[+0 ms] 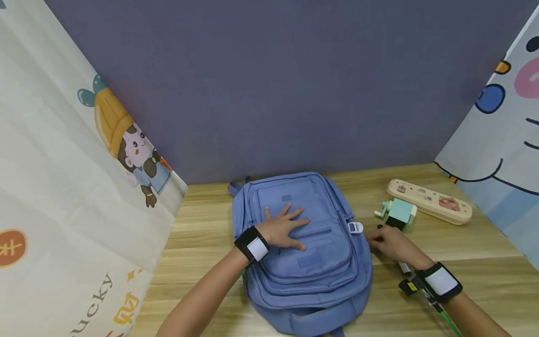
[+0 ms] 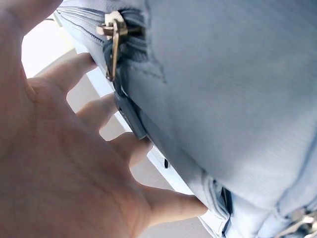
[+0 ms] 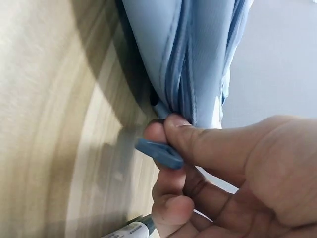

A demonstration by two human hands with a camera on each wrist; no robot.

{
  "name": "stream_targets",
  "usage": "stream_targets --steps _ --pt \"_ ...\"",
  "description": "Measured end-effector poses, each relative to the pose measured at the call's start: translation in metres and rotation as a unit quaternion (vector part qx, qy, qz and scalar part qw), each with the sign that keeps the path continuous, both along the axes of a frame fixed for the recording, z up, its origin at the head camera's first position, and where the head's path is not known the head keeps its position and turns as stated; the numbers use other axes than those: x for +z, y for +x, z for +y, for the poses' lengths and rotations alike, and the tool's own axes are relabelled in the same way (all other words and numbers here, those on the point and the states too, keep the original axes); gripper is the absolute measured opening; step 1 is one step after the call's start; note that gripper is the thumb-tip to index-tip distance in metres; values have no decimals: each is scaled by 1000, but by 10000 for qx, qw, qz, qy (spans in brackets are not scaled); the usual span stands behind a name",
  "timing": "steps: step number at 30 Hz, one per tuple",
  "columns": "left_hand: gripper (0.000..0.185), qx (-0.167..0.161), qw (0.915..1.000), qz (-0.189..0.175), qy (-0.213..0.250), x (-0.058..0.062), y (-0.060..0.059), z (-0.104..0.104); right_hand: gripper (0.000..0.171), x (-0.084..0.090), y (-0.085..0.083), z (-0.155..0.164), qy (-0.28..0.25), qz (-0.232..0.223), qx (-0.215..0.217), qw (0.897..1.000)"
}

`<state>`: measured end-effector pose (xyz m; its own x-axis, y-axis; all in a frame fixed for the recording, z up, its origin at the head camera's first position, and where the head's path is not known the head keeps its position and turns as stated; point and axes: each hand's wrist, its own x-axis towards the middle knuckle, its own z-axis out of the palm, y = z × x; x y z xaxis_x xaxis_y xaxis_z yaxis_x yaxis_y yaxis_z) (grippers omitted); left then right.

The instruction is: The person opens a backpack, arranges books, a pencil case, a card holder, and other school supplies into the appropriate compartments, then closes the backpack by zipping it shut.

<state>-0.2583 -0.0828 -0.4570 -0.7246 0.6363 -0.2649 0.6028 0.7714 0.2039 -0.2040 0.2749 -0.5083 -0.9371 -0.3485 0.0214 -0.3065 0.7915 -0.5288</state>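
Observation:
A blue backpack [image 1: 307, 206] lies on its back on the table, front pocket facing up. My left hand [image 1: 284, 229] presses on that front with its fingers spread. In the left wrist view, the left fingers [image 2: 168, 203] reach over the fabric near a metal zipper slider [image 2: 115, 32]. At the backpack's right side, my right hand [image 1: 391, 242] pinches a zipper pull between thumb and forefinger. The blue tab of the zipper pull [image 3: 159, 152] sticks out past those fingers in the right wrist view, beside the zipper seam. A white and dark marker [image 3: 131, 230] lies beneath that hand.
To the right of the backpack stands a mint-green pencil sharpener [image 1: 400, 211] with a crank. Behind it rests a cream pencil case [image 1: 429, 201] with printed pictures. A grey-blue wall [image 1: 294, 93] closes off the back, and printed curtains [image 1: 84, 154] flank the wooden table [image 1: 202, 243].

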Motion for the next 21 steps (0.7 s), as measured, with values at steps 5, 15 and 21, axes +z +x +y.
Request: stream_targets --steps 5,15,21 --pt "83 4 10000 39 -2 2 0 1 12 5 14 1 -149 -312 38 9994" --pt "81 62 9999 77 -58 1 2 2 11 5 34 3 61 27 372 9993" --pt "81 88 9999 87 4 2 3 2 10 10 43 4 131 -145 538 9984"
